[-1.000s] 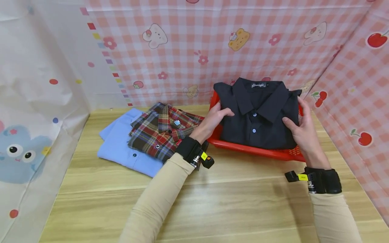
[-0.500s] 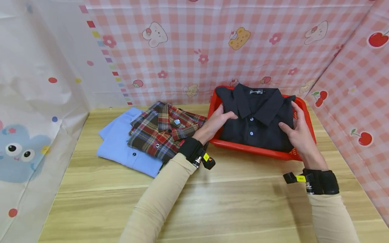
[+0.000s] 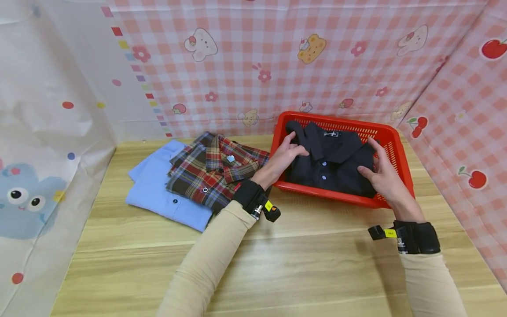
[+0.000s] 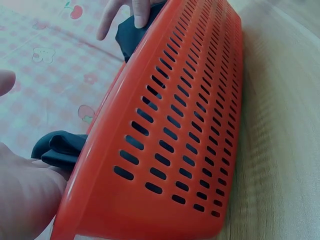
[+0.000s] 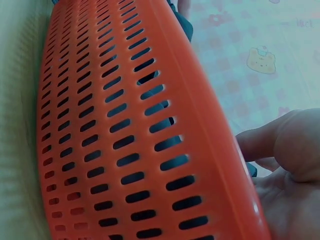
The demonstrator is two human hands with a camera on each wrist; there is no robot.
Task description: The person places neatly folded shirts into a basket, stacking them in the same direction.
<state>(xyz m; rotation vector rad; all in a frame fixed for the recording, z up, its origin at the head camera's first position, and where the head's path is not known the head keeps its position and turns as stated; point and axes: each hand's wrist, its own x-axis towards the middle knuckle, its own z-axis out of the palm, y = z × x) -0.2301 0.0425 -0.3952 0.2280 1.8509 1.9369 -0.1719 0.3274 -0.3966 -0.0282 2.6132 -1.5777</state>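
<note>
Left hand [image 3: 279, 161] and right hand [image 3: 387, 177], fingers spread, flank the black shirt [image 3: 336, 176] lying inside the red basket [image 3: 328, 192]. Better to slide both clear evenly, so the collar [image 3: 350, 151], toward the basket's back, settles uncrumpled.

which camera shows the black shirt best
Head view: the black collared shirt is in the red basket, collar and buttons visible. Both wrist views show only pieces above its rim and through its slots.

Folded black shirt [image 3: 336, 175] inside a red perforated basket [image 3: 336, 196]
Its button front faces up; the underside probably touches the bottom.
</note>
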